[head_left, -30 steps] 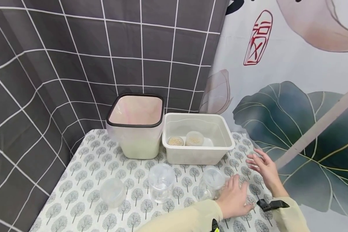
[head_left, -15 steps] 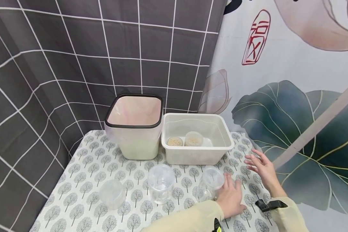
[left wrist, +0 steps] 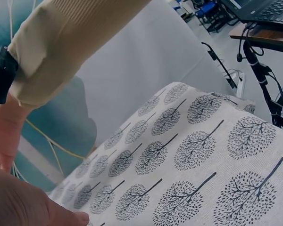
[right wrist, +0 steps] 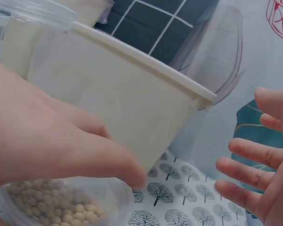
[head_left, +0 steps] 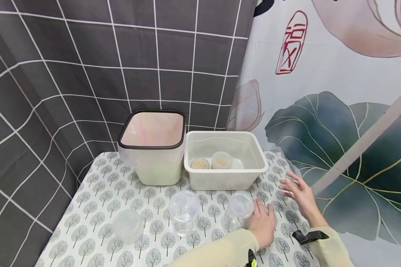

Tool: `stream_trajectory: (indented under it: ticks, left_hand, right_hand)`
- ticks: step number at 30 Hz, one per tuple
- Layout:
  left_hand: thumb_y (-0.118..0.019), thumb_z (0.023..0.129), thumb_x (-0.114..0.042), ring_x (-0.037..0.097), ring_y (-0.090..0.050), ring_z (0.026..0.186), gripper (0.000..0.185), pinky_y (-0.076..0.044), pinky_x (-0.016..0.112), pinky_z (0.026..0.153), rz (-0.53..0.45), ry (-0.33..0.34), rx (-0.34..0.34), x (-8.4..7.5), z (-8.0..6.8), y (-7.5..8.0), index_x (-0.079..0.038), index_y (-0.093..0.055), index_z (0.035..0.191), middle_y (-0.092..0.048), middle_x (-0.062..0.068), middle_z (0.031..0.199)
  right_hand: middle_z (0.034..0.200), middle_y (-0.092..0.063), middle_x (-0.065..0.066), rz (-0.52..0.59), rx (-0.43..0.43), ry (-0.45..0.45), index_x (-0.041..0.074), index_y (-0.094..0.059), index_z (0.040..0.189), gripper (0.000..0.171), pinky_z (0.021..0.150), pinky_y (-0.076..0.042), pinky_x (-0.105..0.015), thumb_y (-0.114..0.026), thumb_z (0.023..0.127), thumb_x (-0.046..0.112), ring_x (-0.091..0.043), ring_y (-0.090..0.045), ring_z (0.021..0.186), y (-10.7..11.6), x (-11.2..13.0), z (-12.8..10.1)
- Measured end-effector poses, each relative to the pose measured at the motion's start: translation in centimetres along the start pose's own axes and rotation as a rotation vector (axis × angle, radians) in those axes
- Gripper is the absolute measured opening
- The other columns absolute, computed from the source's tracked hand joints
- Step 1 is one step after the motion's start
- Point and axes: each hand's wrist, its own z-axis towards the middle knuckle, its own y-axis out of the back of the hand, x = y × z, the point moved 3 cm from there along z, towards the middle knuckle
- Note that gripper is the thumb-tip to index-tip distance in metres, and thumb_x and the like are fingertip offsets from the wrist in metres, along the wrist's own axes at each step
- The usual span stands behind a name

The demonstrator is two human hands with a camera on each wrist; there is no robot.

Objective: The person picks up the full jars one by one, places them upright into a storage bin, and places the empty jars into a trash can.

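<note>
My left hand (head_left: 263, 225) is low over the table beside a clear lidded jar (head_left: 238, 207). In the right wrist view, it holds a clear round tub of dried beans (right wrist: 66, 202), fingers along the far side and a bit of thumb at the lower left. From the head view that tub is hidden under the hand. My right hand (head_left: 299, 194) hovers to the right with its fingers apart, holding nothing; its spread fingers (right wrist: 247, 181) show in the right wrist view. Another lidded clear jar (head_left: 184, 213) and a translucent tub (head_left: 128, 226) stand further left.
At the back sits a white plastic bin (head_left: 225, 180) with two tubs of beans (head_left: 199, 163) inside. Next to it stands a tall bucket with a black rim (head_left: 150, 147). Grey checked and flower-printed curtains hang behind. The cloth is tree-printed.
My left hand has shifted left and its thumb has drawn in. The near jar has slid slightly left with it. The right hand has barely moved.
</note>
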Motion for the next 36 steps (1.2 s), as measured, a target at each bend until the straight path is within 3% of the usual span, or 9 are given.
stream_trajectory:
  ticks: [6,13,20,23,28,36]
  left_hand:
    - [-0.075,0.068,-0.031,0.032,-0.035,0.127,0.084,-0.049,0.029,0.087,-0.079,0.007,-0.009,0.3,0.2,0.0,-0.019,-0.035,0.142,-0.035,0.02,0.14]
    - [-0.077,0.066,-0.035,0.03,-0.041,0.121,0.09,-0.05,0.035,0.083,-0.107,0.013,0.021,0.9,0.1,0.0,-0.023,-0.033,0.143,-0.036,0.016,0.139]
    - [-0.081,0.059,-0.037,0.028,-0.043,0.115,0.093,-0.053,0.027,0.069,-0.136,-0.018,0.001,0.9,-0.1,-0.2,-0.022,-0.038,0.141,-0.04,0.018,0.135]
    - [-0.082,0.057,-0.036,0.026,-0.044,0.109,0.094,-0.049,0.024,0.073,-0.152,-0.037,-0.051,0.8,0.0,0.5,-0.021,-0.04,0.14,-0.043,0.016,0.129]
    - [-0.084,0.054,-0.034,0.021,-0.043,0.101,0.092,-0.045,0.023,0.067,-0.19,-0.077,-0.14,0.6,0.5,2.3,-0.021,-0.043,0.136,-0.046,0.011,0.119]
    - [-0.084,0.054,-0.041,0.018,-0.042,0.099,0.095,-0.044,0.024,0.064,-0.219,-0.128,-0.14,0.3,0.7,4.1,-0.025,-0.042,0.137,-0.045,0.005,0.114]
  right_hand:
    - [0.1,-0.067,0.004,0.061,0.007,0.017,0.015,-0.042,0.134,0.037,0.072,-0.055,-0.028,-0.047,0.098,0.011,-0.015,-0.066,0.087,-0.5,0.9,-0.5]
    - [0.101,-0.068,0.005,0.089,0.006,0.022,0.014,-0.042,0.135,0.037,0.072,-0.055,-0.03,-0.046,0.098,0.008,-0.017,-0.066,0.088,-0.5,0.2,-0.3]
    - [0.101,-0.068,0.005,0.057,-0.002,0.022,0.016,-0.044,0.133,0.036,0.072,-0.055,-0.029,-0.049,0.097,0.014,-0.017,-0.066,0.088,-0.5,0.4,-0.5]
    - [0.102,-0.068,0.003,0.039,-0.01,0.028,0.016,-0.045,0.132,0.035,0.072,-0.055,-0.027,-0.05,0.097,0.015,-0.017,-0.066,0.088,-0.3,0.9,-0.4]
    - [0.102,-0.067,0.003,0.048,-0.007,0.039,0.015,-0.044,0.132,0.035,0.072,-0.055,-0.026,-0.049,0.097,0.015,-0.015,-0.066,0.087,0.1,1.5,0.0]
    - [0.102,-0.067,0.004,0.05,-0.004,0.041,0.014,-0.042,0.135,0.039,0.073,-0.055,-0.026,-0.049,0.097,0.013,-0.016,-0.066,0.088,0.5,2.0,0.2]
